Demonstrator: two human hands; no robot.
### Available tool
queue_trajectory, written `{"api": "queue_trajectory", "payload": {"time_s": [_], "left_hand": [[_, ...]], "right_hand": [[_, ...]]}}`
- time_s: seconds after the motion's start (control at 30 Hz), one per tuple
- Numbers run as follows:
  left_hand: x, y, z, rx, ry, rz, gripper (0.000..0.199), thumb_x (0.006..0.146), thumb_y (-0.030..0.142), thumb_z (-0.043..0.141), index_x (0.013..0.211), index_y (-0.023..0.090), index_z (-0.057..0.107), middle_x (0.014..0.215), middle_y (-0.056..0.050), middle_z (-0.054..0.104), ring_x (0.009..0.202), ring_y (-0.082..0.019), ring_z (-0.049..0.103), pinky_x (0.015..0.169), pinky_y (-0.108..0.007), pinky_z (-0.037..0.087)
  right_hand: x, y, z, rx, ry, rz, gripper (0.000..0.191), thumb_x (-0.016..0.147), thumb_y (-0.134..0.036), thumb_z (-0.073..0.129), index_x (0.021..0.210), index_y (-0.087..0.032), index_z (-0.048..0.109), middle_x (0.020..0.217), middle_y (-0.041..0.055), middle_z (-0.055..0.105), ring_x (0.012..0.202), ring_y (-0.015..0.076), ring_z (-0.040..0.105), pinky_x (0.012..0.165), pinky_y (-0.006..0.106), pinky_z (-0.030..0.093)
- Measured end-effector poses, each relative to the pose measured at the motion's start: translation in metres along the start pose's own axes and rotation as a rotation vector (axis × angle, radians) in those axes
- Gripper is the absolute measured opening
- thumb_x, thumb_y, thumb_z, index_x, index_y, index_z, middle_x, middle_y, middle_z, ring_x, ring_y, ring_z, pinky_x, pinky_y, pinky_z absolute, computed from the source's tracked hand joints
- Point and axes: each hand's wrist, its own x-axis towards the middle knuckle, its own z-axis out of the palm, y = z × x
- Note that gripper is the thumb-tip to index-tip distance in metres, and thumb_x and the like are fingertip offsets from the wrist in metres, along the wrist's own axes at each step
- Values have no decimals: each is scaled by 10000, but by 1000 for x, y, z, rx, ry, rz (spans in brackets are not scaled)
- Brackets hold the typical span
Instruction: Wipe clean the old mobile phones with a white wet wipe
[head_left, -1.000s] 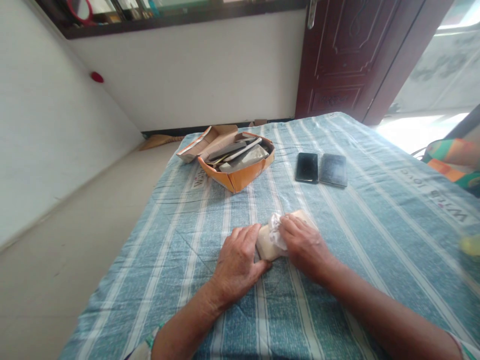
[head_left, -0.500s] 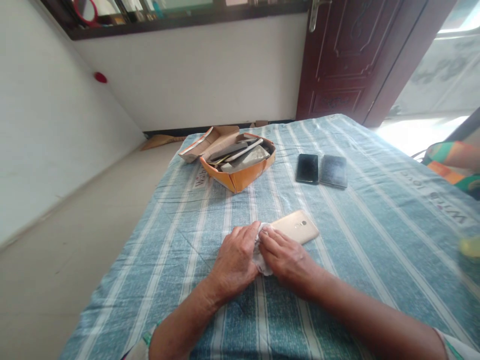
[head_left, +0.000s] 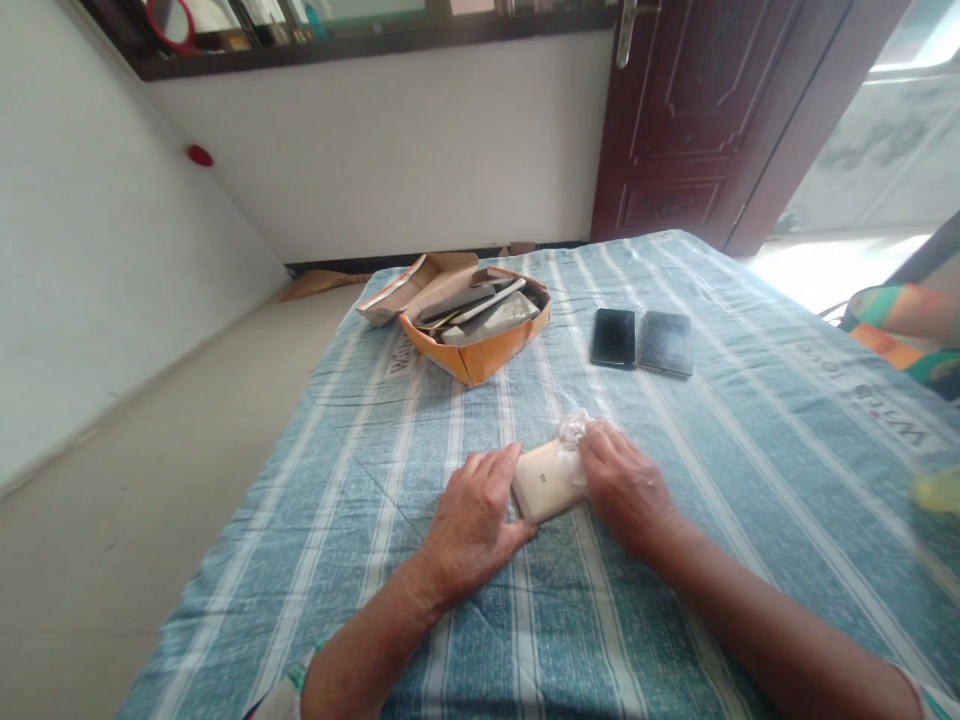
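Left hand [head_left: 476, 505] and right hand [head_left: 628, 485], apart at opposite ends of a gold phone [head_left: 541, 483] lying flat, back up, on the nearer half of a striped cloth [head_left: 300, 560]. On the left, a clasp of fingers and thumb around that end; on the right, a closed grip on a crumpled white wad [head_left: 574, 430], against the phone's back. Apparently wiping: best to brace the left end firmly, press evenly, stroke lengthwise out to the rim, turn the wad to a clean face, then swap grips to reach the covered end. Beyond, toward the cloth's far right corner, a black device [head_left: 613, 338] and a grey device [head_left: 665, 343], flat and side by side. Near the far left corner, an open orange box [head_left: 484, 352], crammed with flat pieces.
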Motion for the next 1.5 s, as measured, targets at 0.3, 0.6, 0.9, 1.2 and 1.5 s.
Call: {"api": "queue_trajectory", "payload": {"time_s": [0.3, 0.6, 0.9, 1.2, 1.5], "left_hand": [[-1, -4, 4, 29, -16, 14, 735, 595, 27, 509, 1307, 188, 421, 1193, -91, 601, 1066, -262, 547, 928, -424, 453], [2, 0, -2, 27, -29, 11, 656, 671, 231, 700, 1274, 147, 459, 1191, -137, 610, 1081, -298, 548, 922, -460, 455], [1, 2, -4, 17, -51, 11, 668, 656, 188, 680, 1283, 138, 454, 1191, -135, 608, 1083, -296, 550, 930, -458, 457], [-1, -13, -8, -44, -125, 43, 801, 622, 67, 527, 1398, 102, 330, 1273, -136, 557, 1148, -259, 518, 1003, -413, 426], [0, -17, -10, -76, -137, 69, 805, 618, 80, 513, 1401, 109, 328, 1353, -142, 503, 1215, -267, 477, 1054, -446, 390]], "right_hand": [[-10, -44, -6, 266, 44, -375, 255, 891, -80, 471, 1073, -9, 635, 1136, 221, 616, 1192, 310, 522, 1001, 429, 462], [-15, 4, -13, 86, -39, -16, 255, 849, -19, 429, 982, -51, 644, 1081, 203, 642, 1065, 301, 593, 923, 422, 510], [-19, -18, -16, 97, 31, -133, 258, 862, -32, 442, 1025, -2, 638, 1094, 231, 636, 1092, 310, 583, 931, 406, 509], [-9, -55, -10, 289, -12, -377, 229, 908, -111, 472, 1033, -25, 644, 1107, 196, 625, 1159, 301, 541, 973, 420, 484], [14, -60, 1, 297, -37, -327, 210, 906, -131, 500, 994, -42, 669, 1014, 164, 639, 1068, 273, 564, 926, 390, 507]]}}
